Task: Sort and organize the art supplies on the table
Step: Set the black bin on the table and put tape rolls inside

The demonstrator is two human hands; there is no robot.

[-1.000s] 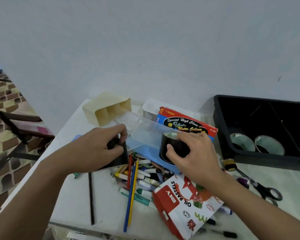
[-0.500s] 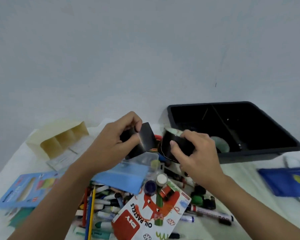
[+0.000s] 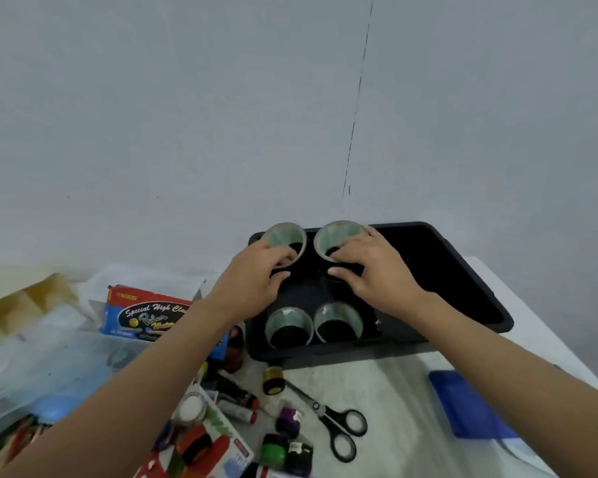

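**Two hands, four tape rolls, one black tray**

Nearest, at 6 o'clock of the tray: one pair of black-handled scissors (image 3: 339,429) lies flat on the table (image 3: 394,384), blades pointing toward the tray. At 7 o'clock is a loose cluster of small paint pots (image 3: 273,450). Five can be told apart (white-lidded, gold-lidded, purple, green, black); the rest are too blurred to count. One oil pastel box (image 3: 228,455) sits at the bottom edge. One flat blue plastic piece (image 3: 470,405) is at 4 o'clock and one watercolour box (image 3: 145,317) at 9 o'clock.

Both forearms rise from the bottom corners and converge over the black tray (image 3: 497,319). In its near-left corner lie the near-left roll (image 3: 289,327) and near-right roll (image 3: 339,322), side by side, cores facing the camera.

The left hand (image 3: 256,274) is palm down, fingers hooked into the core of the far-left roll (image 3: 285,238), thumb on the outer wall. The right hand (image 3: 370,270) grips the far-right roll (image 3: 339,236) the same way. These two rolls sit just beside each other at the tray's 11 o'clock rim. I cannot tell whether they rest on the tray or are held clear.

Tape rolls: four in all, two gripped and two lying.
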